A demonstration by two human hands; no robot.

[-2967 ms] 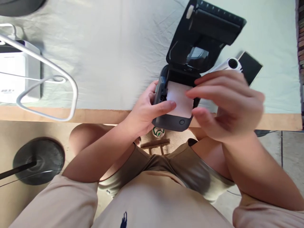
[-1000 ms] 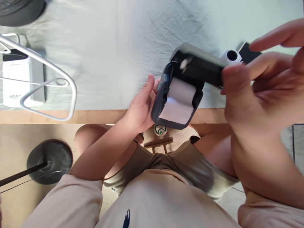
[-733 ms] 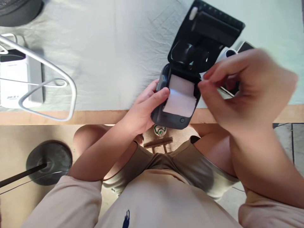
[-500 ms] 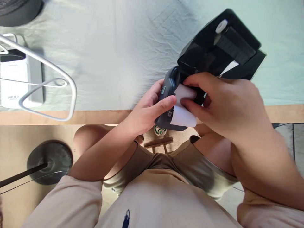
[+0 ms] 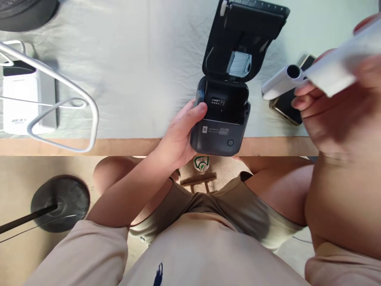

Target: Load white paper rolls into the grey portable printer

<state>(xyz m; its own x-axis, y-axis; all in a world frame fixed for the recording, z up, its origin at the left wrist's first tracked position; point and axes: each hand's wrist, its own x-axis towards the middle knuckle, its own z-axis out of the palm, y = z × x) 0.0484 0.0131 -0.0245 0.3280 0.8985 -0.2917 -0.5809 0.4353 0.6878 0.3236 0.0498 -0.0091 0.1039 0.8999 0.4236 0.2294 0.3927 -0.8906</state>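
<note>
My left hand [image 5: 186, 129] grips the left side of a dark label printer [image 5: 217, 137], thumb over its edge. The printer's lid [image 5: 238, 43] stands raised, and no roll lies in the bay beneath it. At the far right, my right hand [image 5: 333, 115] is closed around a white paper roll [image 5: 342, 65] with a loose end hanging down; part of this hand is beyond the frame. Just left of that hand, a second white roll [image 5: 279, 83] with a dark core hole rests against a dark phone [image 5: 288, 105] on the table.
A white box-shaped device [image 5: 20, 99] and a looped white cable [image 5: 92, 119] are on the left of the cloth-covered table [image 5: 133, 71]. A dark round object [image 5: 26, 16] stands at the back left. Below the wooden edge [image 5: 125, 147] is a round black base [image 5: 61, 203].
My right hand has drawn the paper roll out of the printer and carried it up to the right. The printer has turned more upright, revealing the second roll and the phone.
</note>
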